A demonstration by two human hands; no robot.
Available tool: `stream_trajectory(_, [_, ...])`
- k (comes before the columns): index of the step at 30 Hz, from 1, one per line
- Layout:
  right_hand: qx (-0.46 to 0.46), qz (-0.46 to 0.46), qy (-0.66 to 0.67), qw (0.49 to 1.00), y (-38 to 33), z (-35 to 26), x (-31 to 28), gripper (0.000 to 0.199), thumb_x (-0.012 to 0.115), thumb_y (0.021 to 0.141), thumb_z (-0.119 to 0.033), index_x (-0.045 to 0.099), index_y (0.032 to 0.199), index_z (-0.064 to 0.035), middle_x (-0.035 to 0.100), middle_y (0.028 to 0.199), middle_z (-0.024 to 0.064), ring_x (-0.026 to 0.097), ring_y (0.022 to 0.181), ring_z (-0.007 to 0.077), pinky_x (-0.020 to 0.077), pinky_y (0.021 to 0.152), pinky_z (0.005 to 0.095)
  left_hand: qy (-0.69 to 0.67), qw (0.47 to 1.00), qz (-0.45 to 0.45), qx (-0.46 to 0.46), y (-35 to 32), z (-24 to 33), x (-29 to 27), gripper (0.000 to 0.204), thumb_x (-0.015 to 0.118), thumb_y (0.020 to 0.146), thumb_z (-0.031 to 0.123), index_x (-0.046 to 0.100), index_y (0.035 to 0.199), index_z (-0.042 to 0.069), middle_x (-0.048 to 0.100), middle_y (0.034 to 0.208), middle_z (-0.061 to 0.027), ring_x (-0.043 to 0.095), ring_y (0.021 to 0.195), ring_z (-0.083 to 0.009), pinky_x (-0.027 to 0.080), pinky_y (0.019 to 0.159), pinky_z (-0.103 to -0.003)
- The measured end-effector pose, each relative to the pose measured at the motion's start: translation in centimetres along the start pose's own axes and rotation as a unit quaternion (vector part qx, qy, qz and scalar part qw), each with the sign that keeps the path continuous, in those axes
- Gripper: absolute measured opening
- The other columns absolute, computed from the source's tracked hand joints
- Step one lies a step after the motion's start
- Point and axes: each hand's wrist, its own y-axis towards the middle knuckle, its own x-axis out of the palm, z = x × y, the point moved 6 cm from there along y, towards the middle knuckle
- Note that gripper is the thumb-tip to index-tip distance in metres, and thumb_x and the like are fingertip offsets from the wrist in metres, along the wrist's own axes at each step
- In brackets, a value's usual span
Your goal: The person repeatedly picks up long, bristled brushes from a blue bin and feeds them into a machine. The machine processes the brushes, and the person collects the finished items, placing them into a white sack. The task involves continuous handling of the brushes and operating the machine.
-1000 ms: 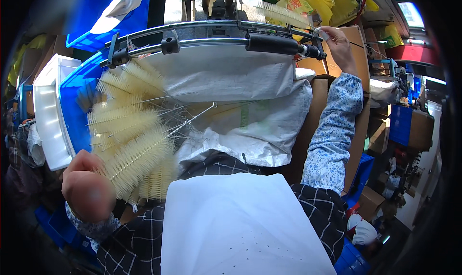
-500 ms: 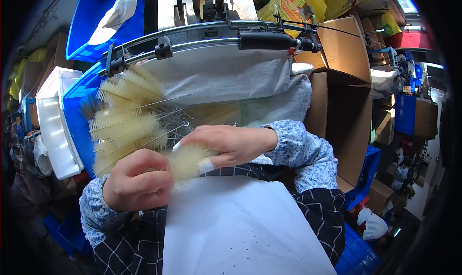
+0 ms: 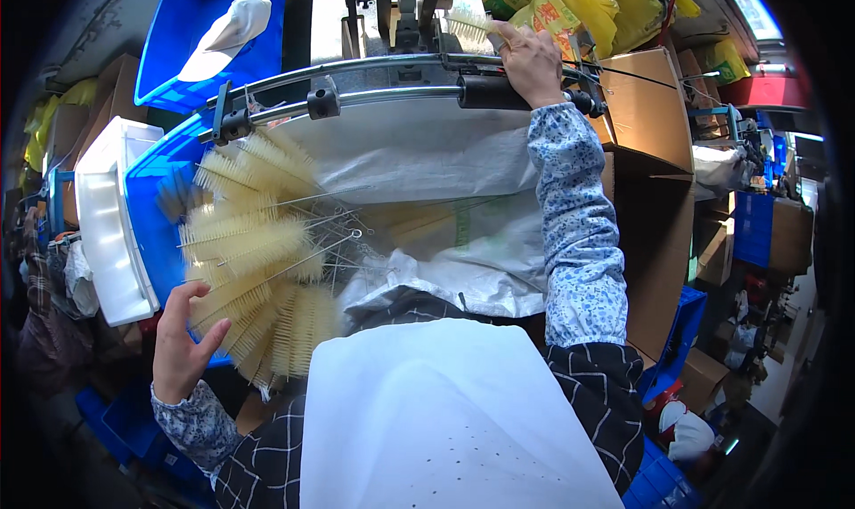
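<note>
My right hand [image 3: 534,62] reaches to the machine at the back, with its fingers closed on the end of a pale bristle brush [image 3: 467,26]. That brush points left over the machine's metal plate. At the lower left my left hand [image 3: 185,344] holds nothing; thumb and fingers are apart. Just beside it lies a pile of cream bristle brushes [image 3: 254,242] with twisted wire stems, some ending in small loops [image 3: 356,234]. Their stems point right, over the white woven sacking [image 3: 427,153].
A metal rail [image 3: 383,97] with a black roller [image 3: 490,91] crosses in front of the machine [image 3: 406,15]. Blue bins [image 3: 169,73] and a white tray [image 3: 111,224] stand left. Open cardboard boxes [image 3: 655,242] stand right, yellow bags [image 3: 570,15] behind.
My hands have parted from a brush held between them. The right has moved up and away to the machine; the left has moved left and opened beside the pile.
</note>
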Motion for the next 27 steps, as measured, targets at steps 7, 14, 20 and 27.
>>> stream_trajectory(7, [-0.013, 0.015, 0.015, 1.0, 0.7, -0.4, 0.8, 0.025, 0.045, 0.085, -0.038, 0.056, 0.104, -0.0274, 0.059, 0.086, 0.0029, 0.051, 0.083, 0.0252, 0.0381, 0.073, 0.0384, -0.092, 0.995, 0.034, -0.022, -0.6, -0.5, -0.5, 0.034, 0.061, 0.065, 0.0, 0.048, 0.096, 0.001, 0.048, 0.091, -0.0103, 0.05, 0.086, -0.0221, 0.039, 0.078, -0.029])
stream_trajectory(14, [-0.064, 0.017, 0.056, 0.996, 2.2, -0.3, 2.5, 0.025, 0.048, 0.084, -0.033, 0.057, 0.107, -0.0276, 0.058, 0.095, 0.0003, 0.049, 0.091, 0.0237, 0.0336, 0.081, 0.0424, -0.188, 0.967, 0.145, 0.088, -1.1, 0.6, -3.7, 0.028, 0.06, 0.062, 0.005, 0.045, 0.085, 0.002, 0.044, 0.085, -0.0088, 0.042, 0.076, -0.0151, 0.034, 0.072, -0.025])
stream_trajectory(20, [-0.08, -0.061, -0.064, 0.993, 4.1, 0.4, 4.8, 0.036, 0.047, 0.085, -0.033, 0.044, 0.121, -0.0319, 0.045, 0.123, 0.0009, 0.03, 0.122, 0.0234, 0.0157, 0.097, 0.0559, -0.197, 0.954, 0.136, 0.182, 1.4, 3.8, -3.4, 0.03, 0.061, 0.061, 0.009, 0.045, 0.087, 0.002, 0.044, 0.084, -0.0099, 0.042, 0.074, -0.0155, 0.036, 0.068, -0.026])
stream_trajectory(27, [0.085, 0.013, 0.009, 0.996, 0.6, 4.3, 1.6, 0.049, 0.056, 0.077, -0.038, 0.046, 0.12, -0.0175, 0.04, 0.125, 0.0041, 0.03, 0.119, 0.0273, 0.0229, 0.09, 0.0536, -0.143, 0.958, 0.127, 0.213, 2.0, 5.1, -3.0, 0.03, 0.059, 0.058, 0.004, 0.047, 0.085, 0.003, 0.048, 0.081, -0.011, 0.046, 0.072, -0.017, 0.039, 0.068, -0.027])
